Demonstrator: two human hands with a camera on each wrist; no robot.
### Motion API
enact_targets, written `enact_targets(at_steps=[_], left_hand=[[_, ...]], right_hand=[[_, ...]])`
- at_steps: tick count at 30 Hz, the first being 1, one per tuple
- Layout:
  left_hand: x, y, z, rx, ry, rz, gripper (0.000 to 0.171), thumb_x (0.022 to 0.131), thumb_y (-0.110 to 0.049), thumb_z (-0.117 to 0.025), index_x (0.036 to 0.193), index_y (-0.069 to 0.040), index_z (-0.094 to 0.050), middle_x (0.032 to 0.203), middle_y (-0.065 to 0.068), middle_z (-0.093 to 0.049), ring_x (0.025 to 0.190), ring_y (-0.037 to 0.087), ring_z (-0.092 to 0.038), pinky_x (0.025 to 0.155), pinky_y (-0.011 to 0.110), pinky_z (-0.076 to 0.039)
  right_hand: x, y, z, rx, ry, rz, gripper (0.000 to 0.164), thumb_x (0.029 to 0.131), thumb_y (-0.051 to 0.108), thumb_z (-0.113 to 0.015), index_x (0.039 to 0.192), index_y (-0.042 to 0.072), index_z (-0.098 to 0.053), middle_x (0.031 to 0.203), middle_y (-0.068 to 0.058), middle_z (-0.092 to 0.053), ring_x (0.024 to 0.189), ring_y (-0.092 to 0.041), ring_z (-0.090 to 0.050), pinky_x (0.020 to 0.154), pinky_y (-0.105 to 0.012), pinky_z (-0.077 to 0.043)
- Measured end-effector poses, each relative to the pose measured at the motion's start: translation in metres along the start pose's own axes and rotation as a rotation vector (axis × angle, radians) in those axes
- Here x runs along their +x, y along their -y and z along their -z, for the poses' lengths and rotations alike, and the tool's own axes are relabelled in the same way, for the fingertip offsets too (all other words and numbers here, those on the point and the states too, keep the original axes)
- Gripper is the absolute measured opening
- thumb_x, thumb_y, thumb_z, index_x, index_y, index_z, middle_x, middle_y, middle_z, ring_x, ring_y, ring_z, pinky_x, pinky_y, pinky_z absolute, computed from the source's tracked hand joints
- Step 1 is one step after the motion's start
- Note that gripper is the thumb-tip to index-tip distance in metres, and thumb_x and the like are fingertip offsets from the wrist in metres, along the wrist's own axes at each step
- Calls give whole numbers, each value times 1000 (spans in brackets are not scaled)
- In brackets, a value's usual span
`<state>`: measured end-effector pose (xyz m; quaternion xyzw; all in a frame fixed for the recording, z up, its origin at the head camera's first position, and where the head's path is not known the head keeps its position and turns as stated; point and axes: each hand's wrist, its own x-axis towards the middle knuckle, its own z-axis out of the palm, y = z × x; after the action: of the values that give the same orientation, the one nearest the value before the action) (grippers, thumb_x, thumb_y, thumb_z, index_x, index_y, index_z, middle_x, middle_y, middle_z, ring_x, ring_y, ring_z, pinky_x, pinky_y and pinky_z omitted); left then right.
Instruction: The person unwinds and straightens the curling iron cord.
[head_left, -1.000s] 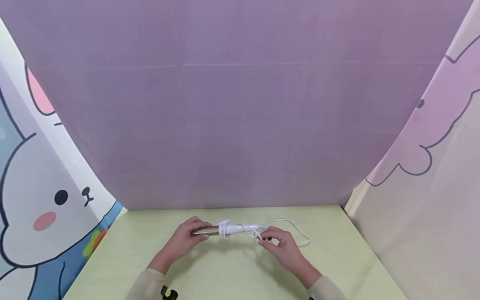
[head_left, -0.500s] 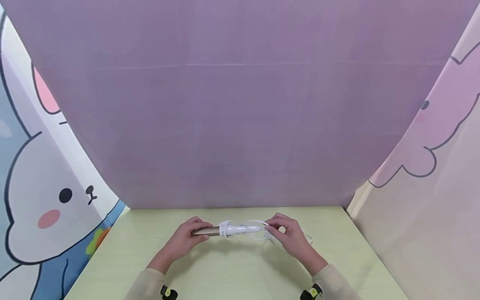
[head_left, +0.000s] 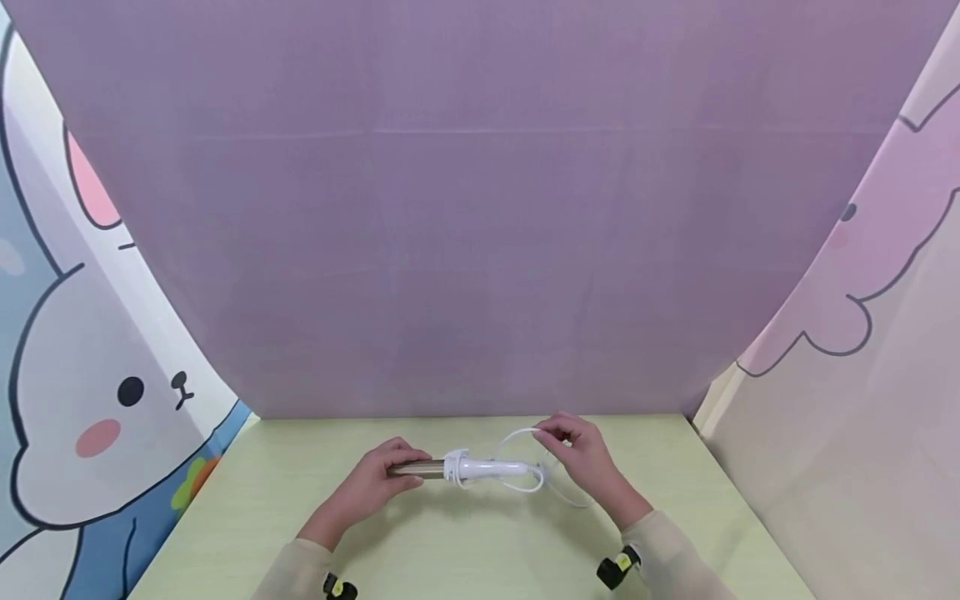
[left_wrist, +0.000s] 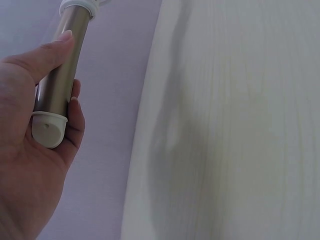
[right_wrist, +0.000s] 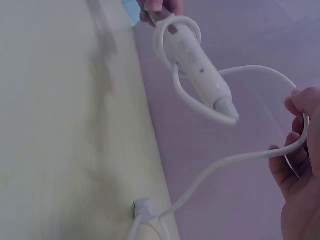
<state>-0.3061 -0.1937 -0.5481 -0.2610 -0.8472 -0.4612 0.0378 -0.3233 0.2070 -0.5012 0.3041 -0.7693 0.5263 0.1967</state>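
A curling iron (head_left: 491, 469) with a white handle and gold barrel is held level above the table. My left hand (head_left: 373, 485) grips its barrel (left_wrist: 65, 75), thumb on one side and fingers curled round the other; the white end cap shows below the fingers. White power cord (right_wrist: 235, 159) loops round the handle (right_wrist: 195, 60) near the barrel end and bends back from the handle's tail. Right of the handle, my right hand (head_left: 587, 460) pinches a stretch of this cord between thumb and fingers, drawing out a loop. The white plug (right_wrist: 145, 210) hangs low in the right wrist view.
Beneath both hands lies a pale wood-grain table (head_left: 465, 550). A purple backdrop (head_left: 480, 250) rises at its far edge, with cartoon-printed panels (head_left: 97, 375) at the left and right sides. Black straps with small devices sit at both wrists.
My right hand has gone from the handle's tail to farther right and up, pulling the cord into a wider loop. The left hand keeps its grip, the iron shifting slightly right.
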Motion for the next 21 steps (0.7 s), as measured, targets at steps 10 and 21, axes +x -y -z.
enact_targets(at_steps=[10, 21], left_hand=[[1, -5, 2, -13, 5, -17, 31, 101, -24, -84, 131, -29, -80, 118, -5, -69, 101, 15, -64, 88, 31, -55], [1, -14, 7, 5, -22, 0, 34, 101, -21, -84, 134, -25, -79, 120, -4, -68, 100, 16, -64, 87, 30, -55]], right_hand=[[1, -20, -4, 108, -57, -233, 5, 101, 4, -81, 101, -1, -83, 80, 0, -66, 60, -4, -53, 53, -19, -43], [-13, -39, -11, 81, 24, -166, 6, 100, 3, -81, 101, 6, -86, 84, -4, -71, 73, -4, -55, 65, -19, -45]])
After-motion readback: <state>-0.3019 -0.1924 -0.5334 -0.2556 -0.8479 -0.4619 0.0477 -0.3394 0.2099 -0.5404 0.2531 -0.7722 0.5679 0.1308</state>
